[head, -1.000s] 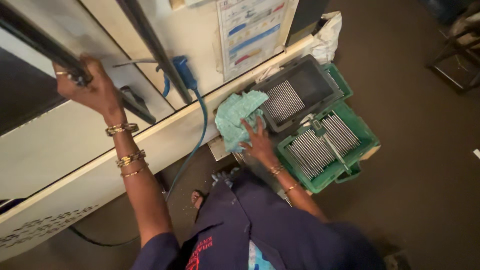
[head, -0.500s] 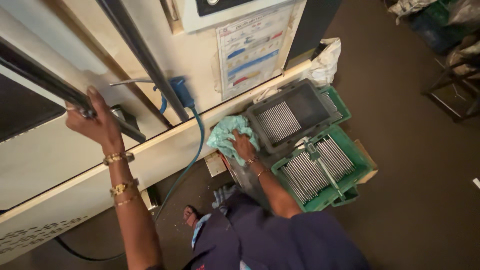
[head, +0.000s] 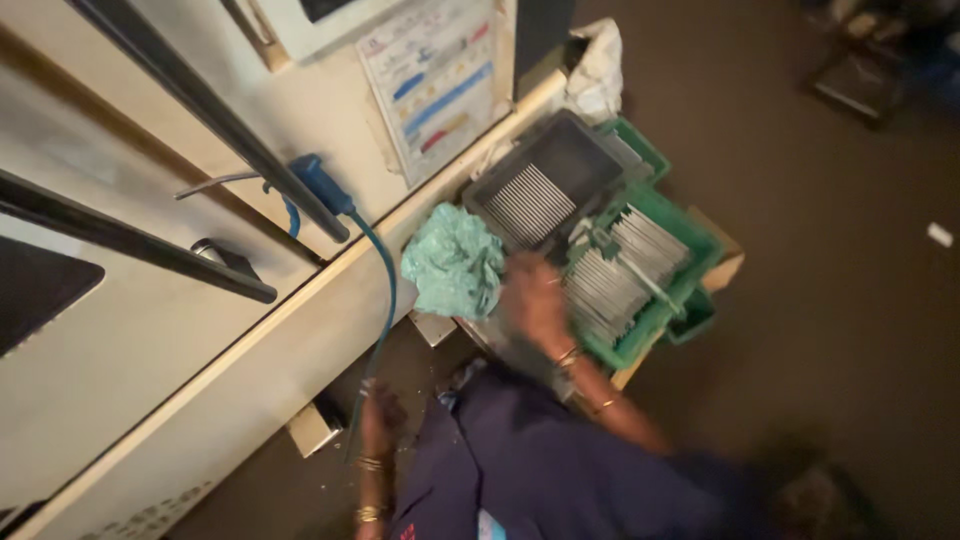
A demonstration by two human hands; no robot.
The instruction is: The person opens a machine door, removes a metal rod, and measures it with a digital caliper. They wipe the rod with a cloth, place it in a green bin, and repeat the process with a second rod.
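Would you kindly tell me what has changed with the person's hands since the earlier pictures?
The left hand has let go of the dark bar on the machine and dropped low beside the blue hose. The right hand has slid off the green cloth toward the green crates; it is blurred. Cloth, crates and the dark tray lie as before.

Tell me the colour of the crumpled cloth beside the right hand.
Teal green cloth, clearest in the head view.
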